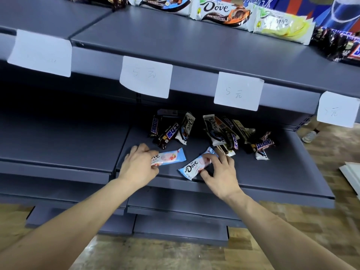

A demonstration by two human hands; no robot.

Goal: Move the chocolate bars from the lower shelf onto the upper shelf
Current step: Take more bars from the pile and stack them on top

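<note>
On the dark grey lower shelf (272,172) my left hand (139,164) pinches the left end of a pale blue-and-pink Dove bar (169,156). My right hand (221,169) grips the right half of a second pale blue Dove bar (191,168) that lies slanted near the shelf's front edge. Behind them lies a loose pile of several Snickers and Dove bars (212,131). The upper shelf (165,41) holds a row of Dove bars (220,12) and Snickers (339,45) along its back.
White paper price tags (146,76) hang from the upper shelf's front lip. Lower shelves jut out below my arms. Wooden floor shows to the right, with a person's white shoe (309,136) and a white board (350,172).
</note>
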